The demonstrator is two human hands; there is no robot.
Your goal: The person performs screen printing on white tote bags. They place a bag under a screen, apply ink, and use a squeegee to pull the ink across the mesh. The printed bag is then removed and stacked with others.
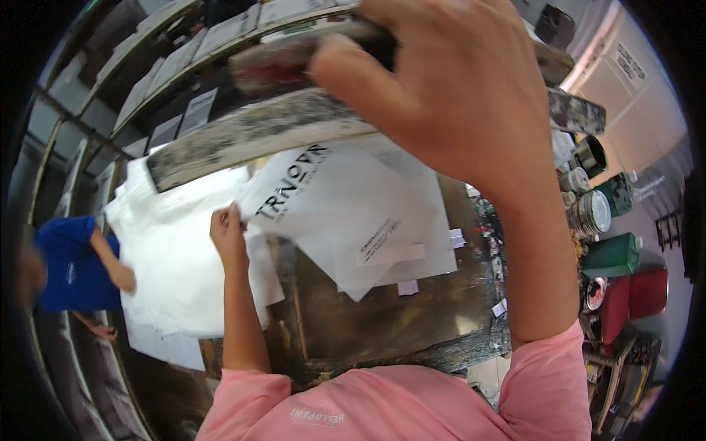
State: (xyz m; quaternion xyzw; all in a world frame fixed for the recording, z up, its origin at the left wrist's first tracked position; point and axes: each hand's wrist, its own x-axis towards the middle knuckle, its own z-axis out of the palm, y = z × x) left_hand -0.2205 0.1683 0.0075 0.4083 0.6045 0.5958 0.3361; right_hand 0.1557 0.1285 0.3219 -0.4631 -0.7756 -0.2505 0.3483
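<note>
A thin, translucent white sheet [331, 213] with black printing curves up off the table. My left hand [229, 228] pinches its left edge between thumb and fingers. Close to the camera at the top, my right hand [456, 88] is closed around an ink-stained wooden bar [283, 62], its fingertips partly out of view. Just below that bar, a longer, black-smeared wooden frame edge [243, 136] runs across above the printed sheet. Left of my left hand lies a broad pile of white sheets [173, 257].
The dark, stained work table [397, 327] has small paper tabs [408, 287] on it. Cans [592, 213] and a green jug [612, 255] stand at the right, above a red chair [647, 290]. A person in a blue shirt [73, 261] stands left, one hand by the pile. Racks [187, 55] are behind.
</note>
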